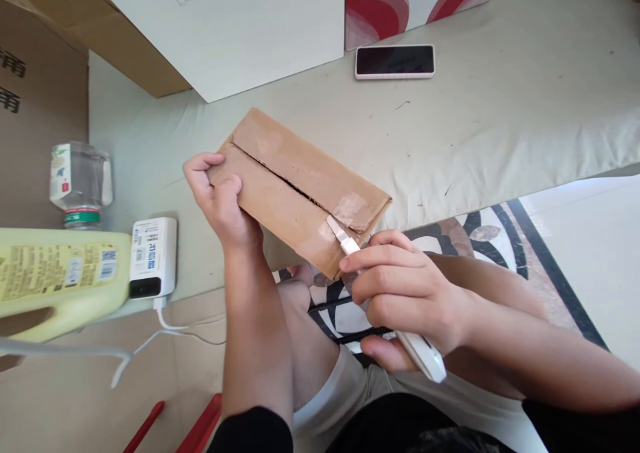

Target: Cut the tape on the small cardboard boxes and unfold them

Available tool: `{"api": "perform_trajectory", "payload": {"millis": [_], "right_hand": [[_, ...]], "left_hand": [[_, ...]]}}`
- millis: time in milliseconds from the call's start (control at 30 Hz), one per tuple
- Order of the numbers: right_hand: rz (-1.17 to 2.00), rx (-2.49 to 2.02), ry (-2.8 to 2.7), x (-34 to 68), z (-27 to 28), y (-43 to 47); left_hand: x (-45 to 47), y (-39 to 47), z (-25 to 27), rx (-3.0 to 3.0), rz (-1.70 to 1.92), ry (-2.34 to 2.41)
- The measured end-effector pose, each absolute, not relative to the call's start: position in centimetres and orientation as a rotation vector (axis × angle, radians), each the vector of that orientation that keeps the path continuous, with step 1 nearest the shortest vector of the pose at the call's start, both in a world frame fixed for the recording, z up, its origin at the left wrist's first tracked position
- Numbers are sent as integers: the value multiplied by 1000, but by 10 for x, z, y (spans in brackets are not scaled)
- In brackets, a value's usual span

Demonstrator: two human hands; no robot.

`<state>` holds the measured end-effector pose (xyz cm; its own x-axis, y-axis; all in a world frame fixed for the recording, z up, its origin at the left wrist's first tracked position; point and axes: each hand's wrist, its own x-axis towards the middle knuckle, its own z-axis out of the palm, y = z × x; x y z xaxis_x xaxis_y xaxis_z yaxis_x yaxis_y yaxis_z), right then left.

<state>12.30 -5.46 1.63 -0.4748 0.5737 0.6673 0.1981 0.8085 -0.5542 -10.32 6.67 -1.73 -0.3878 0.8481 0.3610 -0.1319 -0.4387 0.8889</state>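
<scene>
A flat brown cardboard box (280, 193) is tilted in front of me, with a dark slit running along the seam between its flaps. My left hand (220, 199) grips its left end, the thumb on the upper face. In my right hand (405, 293) is a white utility knife (423, 354), fingers wrapped round its handle. Its blade rests on or just above the box near the right end of the seam; contact is hard to tell. Clear tape with torn edges covers that end of the box.
On the cloth-covered surface (500, 106) lie a phone (395, 62) and a white power bank (153, 256) with a cable. A clear bottle (83, 179) and a yellow jug (60, 279) are at left. A white box (260, 33) and a red-and-white box (380, 6) stand behind.
</scene>
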Motion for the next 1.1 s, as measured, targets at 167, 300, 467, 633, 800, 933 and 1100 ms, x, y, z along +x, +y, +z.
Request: {"api": "perform_trajectory", "payload": {"millis": [167,300,467,633,800,933,1100], "right_hand": [[508,-572,-2015,120,13,-54],[572,-573,-1956,122,13,-54],[583,-590,-1947,124,18,-55],[602,-622,-1925,126,24,-61],[606,-633,-1900,127,26,-62],[597,-620,-1907,126,23,-59],[622,-608,-1904,128,21,-56]], "left_hand": [[-101,67,-15,1126,1905,1122],[-98,66,-13,1120,1898,1138],[-98,66,-12,1102,1902,1129],[-98,68,-12,1098,1903,1129],[-98,68,-14,1096,1902,1108],[-98,67,-16,1091,1902,1097],[-98,65,-15,1094,1897,1093]]}}
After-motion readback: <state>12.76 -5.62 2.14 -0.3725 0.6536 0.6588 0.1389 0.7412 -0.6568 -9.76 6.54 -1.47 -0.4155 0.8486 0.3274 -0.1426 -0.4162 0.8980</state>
